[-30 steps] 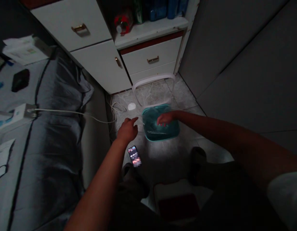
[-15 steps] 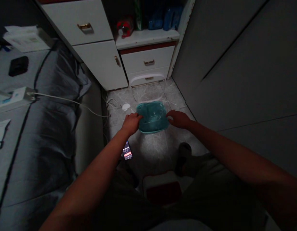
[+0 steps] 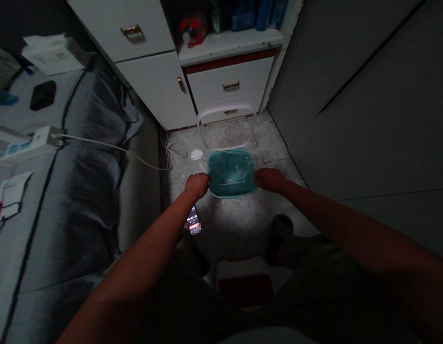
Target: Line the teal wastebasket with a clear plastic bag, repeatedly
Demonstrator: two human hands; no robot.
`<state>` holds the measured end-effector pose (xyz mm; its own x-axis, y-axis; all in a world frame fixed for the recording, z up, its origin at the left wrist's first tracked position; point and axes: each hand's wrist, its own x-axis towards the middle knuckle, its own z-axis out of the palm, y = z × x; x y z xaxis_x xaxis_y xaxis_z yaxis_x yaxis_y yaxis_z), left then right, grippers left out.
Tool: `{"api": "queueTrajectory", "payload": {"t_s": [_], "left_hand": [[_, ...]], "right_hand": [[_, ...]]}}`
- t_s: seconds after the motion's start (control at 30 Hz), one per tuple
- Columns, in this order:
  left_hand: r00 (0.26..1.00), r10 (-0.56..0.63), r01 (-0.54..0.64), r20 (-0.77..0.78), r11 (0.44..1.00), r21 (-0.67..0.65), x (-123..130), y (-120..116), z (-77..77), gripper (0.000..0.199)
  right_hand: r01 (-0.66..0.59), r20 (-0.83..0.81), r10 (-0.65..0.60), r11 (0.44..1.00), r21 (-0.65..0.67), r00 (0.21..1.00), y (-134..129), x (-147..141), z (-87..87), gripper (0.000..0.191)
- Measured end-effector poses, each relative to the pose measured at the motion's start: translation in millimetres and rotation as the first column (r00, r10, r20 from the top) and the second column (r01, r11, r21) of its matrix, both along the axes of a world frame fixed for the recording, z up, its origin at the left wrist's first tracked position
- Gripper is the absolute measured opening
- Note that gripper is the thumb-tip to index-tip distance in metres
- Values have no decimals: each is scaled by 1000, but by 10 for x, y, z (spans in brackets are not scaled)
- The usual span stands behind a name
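Note:
A teal plastic tub (image 3: 221,190) with rounded corners sits low over the tiled floor in front of me. Its inside looks shiny, and what causes the shine is unclear. My left hand (image 3: 198,185) is closed on the tub's left rim. On the opposite side, my right hand (image 3: 271,180) grips the right rim, its fingertips partly hidden. Just beyond the tub stands a white rounded frame (image 3: 226,109). Near my left forearm lies a lit phone (image 3: 193,220) on the floor.
White drawers (image 3: 230,76) and a shelf with bottles stand ahead. A grey bed or sofa (image 3: 88,191) is on the left, with a power strip (image 3: 31,143) and trailing cable (image 3: 131,155). Grey panels (image 3: 368,119) flank the right. A red-and-white object (image 3: 244,286) lies between my feet.
My left fingers have moved from over the tub's inner edge to its left rim. The right hand has closed more tightly at the right rim. The whole view has shifted slightly.

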<state>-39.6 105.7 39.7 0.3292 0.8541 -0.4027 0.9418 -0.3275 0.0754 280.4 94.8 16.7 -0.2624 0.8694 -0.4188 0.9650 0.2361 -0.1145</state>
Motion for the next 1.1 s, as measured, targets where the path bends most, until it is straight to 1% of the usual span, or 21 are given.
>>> {"api": "queueTrajectory", "payload": {"t_s": [0.1,0.2,0.37,0.53,0.73,0.9,1.0,1.1], "left_hand": [[1000,-1,2,22,998,-56,-81,13,-27,31],[997,-35,40,62,996,-85,-166,-15,-58,28],[986,-105,114,129,991,-64,-267,-146,-103,28],[970,-184,189,157,982,-16,-323,-280,-161,24],[962,-240,249,127,967,-56,-316,-377,-216,21],[961,-256,264,102,962,-65,-289,-376,-235,22],[970,-229,234,83,970,-66,-259,-355,-224,22],[985,-164,166,45,985,-45,-226,-333,-216,23]], "right_hand": [[-11,-22,11,1000,-9,1000,1,66,12,24],[-49,-64,48,999,-14,997,-22,152,5,20],[-128,-167,123,991,-24,978,-111,273,-67,16],[-183,-186,170,982,-54,968,-199,333,-177,14],[-174,-187,152,979,-108,971,-238,318,-277,11],[-165,-151,144,978,-131,978,-226,255,-316,12],[-119,-127,104,986,-118,986,-195,220,-332,14],[-60,-114,50,994,-88,992,-152,211,-367,18]]}}
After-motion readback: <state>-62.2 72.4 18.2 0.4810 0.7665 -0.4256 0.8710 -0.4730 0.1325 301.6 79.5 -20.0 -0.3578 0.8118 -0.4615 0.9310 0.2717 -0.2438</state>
